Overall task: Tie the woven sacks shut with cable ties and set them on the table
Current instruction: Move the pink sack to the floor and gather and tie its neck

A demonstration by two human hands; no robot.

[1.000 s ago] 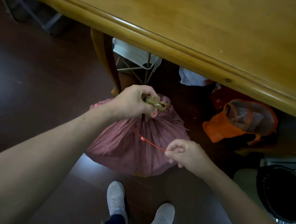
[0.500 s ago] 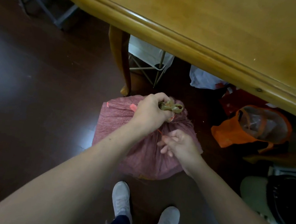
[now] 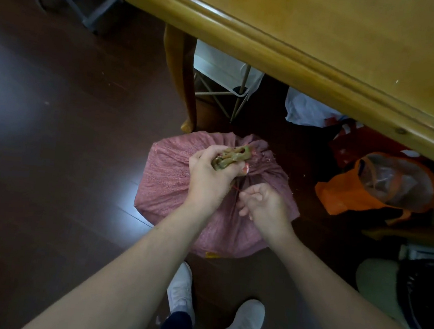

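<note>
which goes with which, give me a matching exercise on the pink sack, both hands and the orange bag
1 pink sack
2 left hand
3 right hand
4 orange bag

a partly hidden under the table
b on the floor by the table leg
c fingers curled by the red cable tie
d grips the sack's bunched top

Pairs: 1-b, 2-d, 3-c, 4-a

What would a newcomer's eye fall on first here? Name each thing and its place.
A pink sack sits mid-frame on the dark floor, its neck gripped by the left hand. The right hand curls at a red tie just below that grip. A yellow table edge crosses the top, an orange bag under it at right.
</note>
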